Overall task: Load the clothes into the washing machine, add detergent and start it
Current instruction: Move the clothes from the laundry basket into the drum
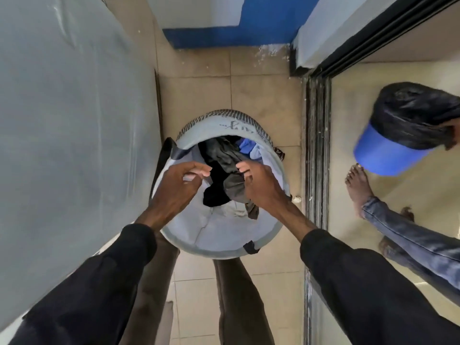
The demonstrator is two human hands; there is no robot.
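A round grey laundry basket stands on the tiled floor right below me, with dark, grey and blue clothes inside. My right hand is over the basket and grips a dark grey garment that hangs from its fingers. My left hand hovers over the basket's left side, fingers loosely curled; it seems to hold nothing. The big grey-white surface on the left may be the washing machine wrapped in plastic; its door is hidden.
A sliding-door track runs along the right of the basket. Beyond it stand a blue bin with a black liner and another person's bare foot and jeans leg. A blue-and-white wall closes the far end.
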